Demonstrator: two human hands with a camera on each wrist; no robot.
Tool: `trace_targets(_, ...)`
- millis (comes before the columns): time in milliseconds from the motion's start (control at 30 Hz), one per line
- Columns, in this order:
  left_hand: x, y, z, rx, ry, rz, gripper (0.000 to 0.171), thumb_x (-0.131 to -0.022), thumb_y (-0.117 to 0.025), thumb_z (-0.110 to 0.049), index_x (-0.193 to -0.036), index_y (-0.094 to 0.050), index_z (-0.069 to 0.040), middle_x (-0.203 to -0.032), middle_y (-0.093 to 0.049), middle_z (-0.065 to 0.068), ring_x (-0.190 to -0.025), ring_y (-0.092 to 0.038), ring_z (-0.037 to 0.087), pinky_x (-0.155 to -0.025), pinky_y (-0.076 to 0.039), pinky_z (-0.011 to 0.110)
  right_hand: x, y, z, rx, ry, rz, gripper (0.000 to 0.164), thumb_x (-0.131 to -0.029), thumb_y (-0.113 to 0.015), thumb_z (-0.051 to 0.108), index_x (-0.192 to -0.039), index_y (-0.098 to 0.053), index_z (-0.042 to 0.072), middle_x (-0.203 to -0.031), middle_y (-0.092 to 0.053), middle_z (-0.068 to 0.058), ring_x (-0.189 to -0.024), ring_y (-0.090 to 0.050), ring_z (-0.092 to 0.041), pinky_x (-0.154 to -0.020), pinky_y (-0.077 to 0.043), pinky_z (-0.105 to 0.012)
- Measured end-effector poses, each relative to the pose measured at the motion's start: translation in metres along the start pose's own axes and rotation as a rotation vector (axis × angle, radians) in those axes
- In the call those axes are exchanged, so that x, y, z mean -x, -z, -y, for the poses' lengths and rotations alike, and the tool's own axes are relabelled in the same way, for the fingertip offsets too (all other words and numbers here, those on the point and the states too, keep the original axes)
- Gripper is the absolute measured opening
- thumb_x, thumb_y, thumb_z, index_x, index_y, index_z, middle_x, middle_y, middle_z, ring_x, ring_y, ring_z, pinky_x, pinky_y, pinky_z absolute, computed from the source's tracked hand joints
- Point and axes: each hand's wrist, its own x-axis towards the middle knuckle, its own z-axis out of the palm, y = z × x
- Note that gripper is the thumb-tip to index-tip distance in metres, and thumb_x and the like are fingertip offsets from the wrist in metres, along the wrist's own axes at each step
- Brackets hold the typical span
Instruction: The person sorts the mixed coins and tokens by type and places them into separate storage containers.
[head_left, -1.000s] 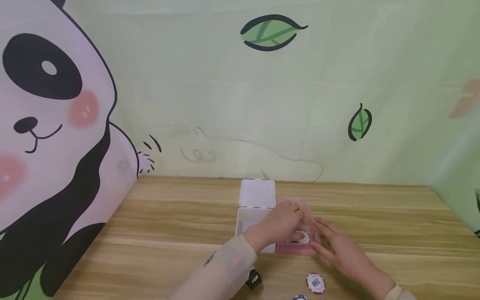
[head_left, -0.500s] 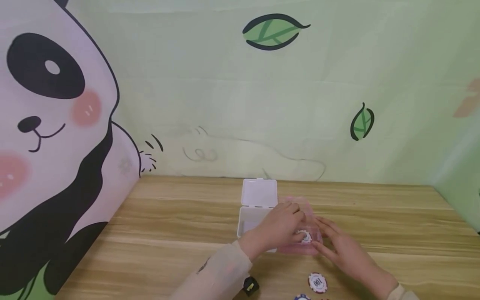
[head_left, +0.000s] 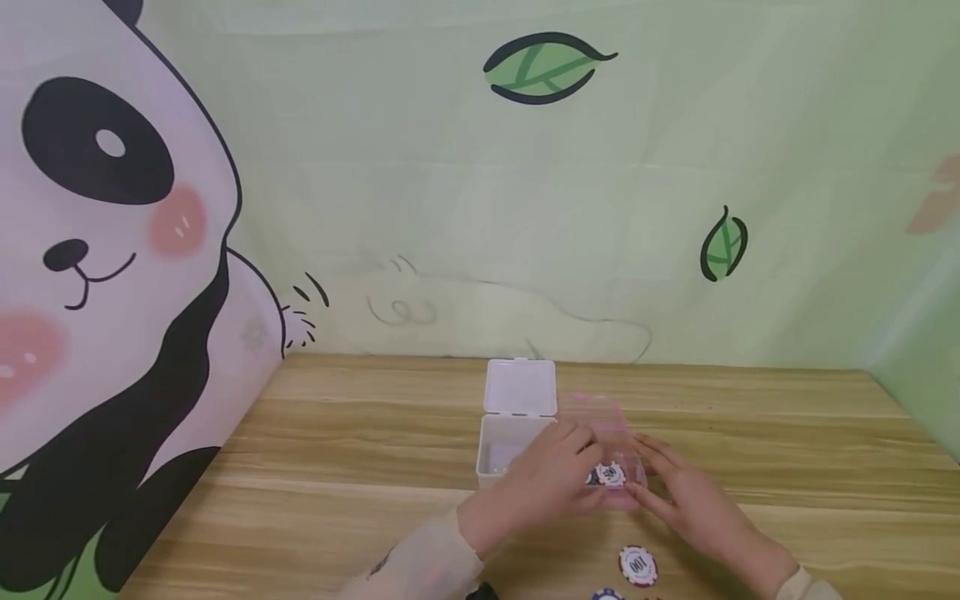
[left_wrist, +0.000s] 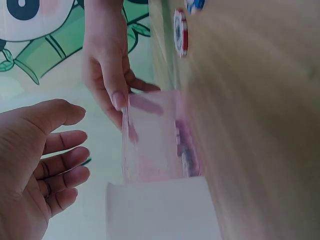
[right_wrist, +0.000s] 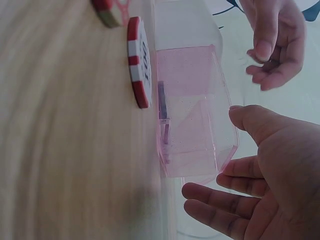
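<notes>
My left hand (head_left: 536, 479) hovers over the near side of a clear pink plastic box (head_left: 618, 502). Its loosely bent fingers hold nothing in the left wrist view. At the box's right end, my right hand (head_left: 697, 504) grips the wall, thumb (right_wrist: 250, 117) on one side and fingers round the far corner. Inside the box lie poker chips, with a white one marked 500 (head_left: 611, 474) on view; my left hand hides some of the interior. A white plastic box (head_left: 491, 450) with its lid (head_left: 521, 387) raised stands against the pink box's left side.
Nearer me on the wooden table lies a red-and-white poker chip marked 100 (head_left: 638, 566). A blue-edged chip (head_left: 607, 595) and a black object (head_left: 483, 592) are cut off by the bottom of the head view. A printed cloth backdrop (head_left: 450, 208) rises behind the table.
My left hand has drawn back out of the pink box toward me and the left, uncovering more of the chips inside. The right hand has kept its grip on the box.
</notes>
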Motion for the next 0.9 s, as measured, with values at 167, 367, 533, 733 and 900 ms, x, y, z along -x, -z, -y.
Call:
trace_targets(167,0.011,0.006,-0.009,-0.041,-0.03,0.055,0.026,-0.083,-0.069,-0.043,-0.098,-0.066,-0.022,-0.097,-0.062,-0.009,-0.094,-0.058,0.009,-0.081,-0.048,0.021,0.0,0.0,-0.001,0.004,0.001,-0.003,0.059,-0.091,-0.064,0.033,-0.137,-0.048,-0.002,-0.139,-0.05,-0.023,-0.118,-0.057,-0.041,-0.095,-0.048,-0.055)
trace_targets(367,0.021,0.011,-0.017,0.003,-0.001,0.203,0.024,-0.085,-0.068,-0.04,-0.101,-0.066,-0.023,-0.096,-0.062,-0.011,-0.09,-0.058,0.005,-0.074,-0.044,0.016,-0.001,0.001,-0.002,0.009,0.0,0.004,0.059,-0.091,-0.064,0.033,-0.136,-0.049,-0.002,-0.139,-0.051,-0.023,-0.117,-0.058,-0.04,-0.095,-0.049,-0.054)
trace_targets(533,0.029,0.01,-0.02,0.014,-0.014,0.227,0.025,-0.085,-0.067,-0.043,-0.101,-0.065,-0.024,-0.092,-0.061,-0.013,-0.084,-0.057,0.003,-0.072,-0.041,0.015,-0.001,0.001,-0.002,0.015,-0.006,0.011,0.059,-0.091,-0.064,0.033,-0.136,-0.05,-0.001,-0.139,-0.051,-0.023,-0.118,-0.057,-0.041,-0.095,-0.048,-0.055)
trace_targets(733,0.036,0.008,-0.027,0.075,-0.038,0.253,0.026,-0.085,-0.067,-0.042,-0.103,-0.065,-0.023,-0.1,-0.064,-0.013,-0.095,-0.059,0.003,-0.084,-0.046,0.018,-0.001,0.0,-0.003,0.014,-0.005,0.004,0.059,-0.091,-0.064,0.032,-0.137,-0.048,-0.001,-0.14,-0.05,-0.022,-0.117,-0.058,-0.04,-0.096,-0.048,-0.054)
trace_targets(900,0.04,0.007,-0.031,0.166,-0.066,0.304,0.028,-0.086,-0.066,-0.044,-0.105,-0.065,-0.023,-0.099,-0.063,-0.014,-0.094,-0.055,0.001,-0.085,-0.043,0.016,-0.001,0.001,-0.002,0.003,-0.001,0.007,0.058,-0.091,-0.064,0.032,-0.136,-0.049,-0.002,-0.139,-0.05,-0.023,-0.114,-0.06,-0.039,-0.095,-0.049,-0.054)
